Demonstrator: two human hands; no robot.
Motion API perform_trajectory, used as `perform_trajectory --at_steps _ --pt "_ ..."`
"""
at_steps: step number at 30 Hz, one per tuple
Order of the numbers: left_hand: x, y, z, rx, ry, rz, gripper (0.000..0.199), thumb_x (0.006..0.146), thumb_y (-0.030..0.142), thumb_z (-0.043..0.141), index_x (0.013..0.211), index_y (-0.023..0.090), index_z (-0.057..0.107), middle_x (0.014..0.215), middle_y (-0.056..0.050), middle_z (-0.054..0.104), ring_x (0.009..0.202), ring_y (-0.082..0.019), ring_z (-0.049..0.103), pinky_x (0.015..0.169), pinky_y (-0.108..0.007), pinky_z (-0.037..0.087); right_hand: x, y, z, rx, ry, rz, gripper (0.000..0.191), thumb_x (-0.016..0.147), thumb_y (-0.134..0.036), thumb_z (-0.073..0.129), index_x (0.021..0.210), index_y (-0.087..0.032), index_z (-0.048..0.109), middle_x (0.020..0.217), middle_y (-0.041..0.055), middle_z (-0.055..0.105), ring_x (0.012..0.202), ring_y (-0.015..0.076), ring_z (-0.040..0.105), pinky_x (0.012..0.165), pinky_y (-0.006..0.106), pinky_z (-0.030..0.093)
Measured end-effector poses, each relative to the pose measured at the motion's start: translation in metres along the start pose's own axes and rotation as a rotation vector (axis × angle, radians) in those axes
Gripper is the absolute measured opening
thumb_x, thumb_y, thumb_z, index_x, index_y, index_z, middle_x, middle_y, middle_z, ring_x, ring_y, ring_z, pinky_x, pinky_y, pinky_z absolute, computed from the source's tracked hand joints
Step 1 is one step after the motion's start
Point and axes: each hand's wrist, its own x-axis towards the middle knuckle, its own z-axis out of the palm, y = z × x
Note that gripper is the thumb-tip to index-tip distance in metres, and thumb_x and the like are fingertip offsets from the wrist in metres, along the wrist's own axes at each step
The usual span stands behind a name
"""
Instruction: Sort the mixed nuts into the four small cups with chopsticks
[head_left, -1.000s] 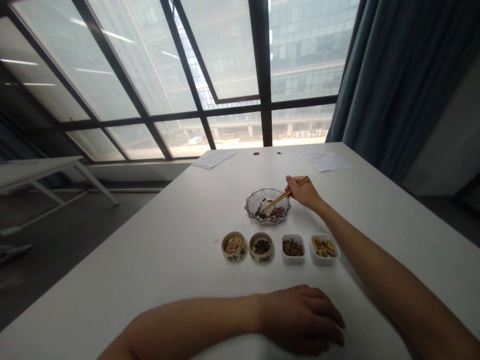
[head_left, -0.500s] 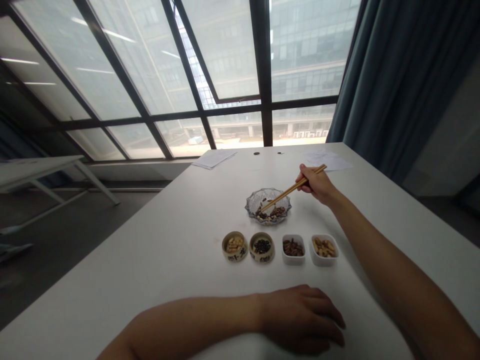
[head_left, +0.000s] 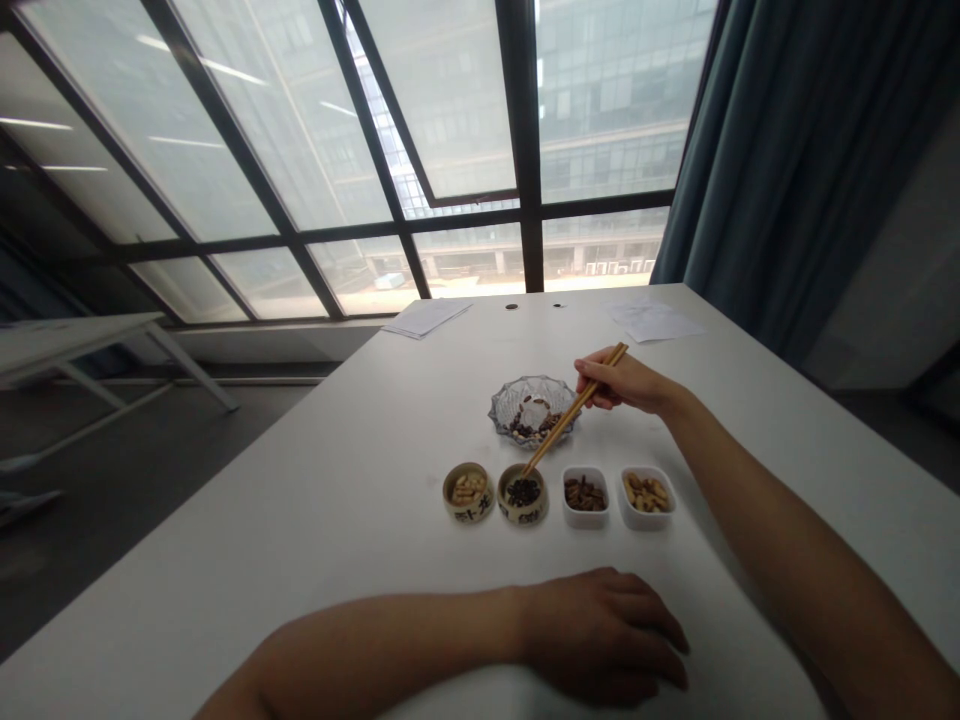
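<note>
My right hand (head_left: 606,380) grips a pair of wooden chopsticks (head_left: 574,410), their tips at the round bowl of dark pieces (head_left: 523,515). Whether anything is between the tips is too small to tell. Behind it, a glass bowl (head_left: 495,415) holds mixed dark and pale pieces. To the left is a round bowl of pale nuts (head_left: 470,513); to the right are a square white dish of brown pieces (head_left: 586,517) and a square white dish of tan nuts (head_left: 647,519). My left hand (head_left: 606,636) lies on the table, fingers apart, holding nothing.
The white table (head_left: 337,480) carries paper sheets at the back left (head_left: 427,318) and more sheets at the back right (head_left: 656,320). Another table (head_left: 82,335) stands at the far left. Windows and a blue curtain (head_left: 765,170) are beyond.
My right hand has moved slightly left and nearer, bringing the chopstick tips from inside the glass bowl to the round bowl of dark pieces. My left hand stays in place.
</note>
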Motion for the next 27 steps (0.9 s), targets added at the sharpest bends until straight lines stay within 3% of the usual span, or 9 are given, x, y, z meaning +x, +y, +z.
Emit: perform_trajectory --at_steps 6,11,17,27 --pt "0.0 0.001 0.0 0.002 0.002 -0.005 0.037 0.099 0.038 0.047 0.119 0.017 0.07 0.135 -0.006 0.067 0.127 -0.019 0.06 0.12 -0.03 0.04 0.006 0.0 -0.001 0.129 0.21 -0.134 0.048 0.082 -0.057 0.079 0.069 -0.012 0.07 0.053 0.0093 0.067 0.034 0.0076 0.044 0.034 0.02 0.025" --pt "0.0 0.001 0.0 0.001 0.009 -0.006 0.037 0.099 0.038 0.047 0.119 0.017 0.071 0.135 -0.006 0.067 0.127 -0.02 0.059 0.12 -0.031 0.04 0.011 0.004 -0.002 -0.039 0.384 -0.159 0.05 0.082 -0.059 0.077 0.067 -0.012 0.071 0.052 0.0088 0.066 0.033 0.0079 0.044 0.033 0.021 0.025" --pt "0.0 0.0 0.0 0.003 -0.001 0.001 0.039 0.099 0.038 0.046 0.119 0.017 0.071 0.136 -0.006 0.067 0.127 -0.02 0.059 0.12 -0.03 0.04 0.013 0.01 0.001 -0.254 0.351 -0.127 0.049 0.083 -0.057 0.076 0.063 -0.013 0.068 0.049 0.0058 0.063 0.035 0.0093 0.048 0.035 0.021 0.033" --pt "0.0 0.001 -0.001 0.01 -0.005 -0.007 0.036 0.098 0.037 0.049 0.121 0.018 0.07 0.137 -0.006 0.066 0.129 -0.02 0.059 0.121 -0.031 0.039 0.014 0.015 0.01 -0.29 0.299 -0.125 0.05 0.083 -0.059 0.073 0.062 -0.015 0.068 0.047 0.0048 0.063 0.035 0.0104 0.049 0.036 0.022 0.035"
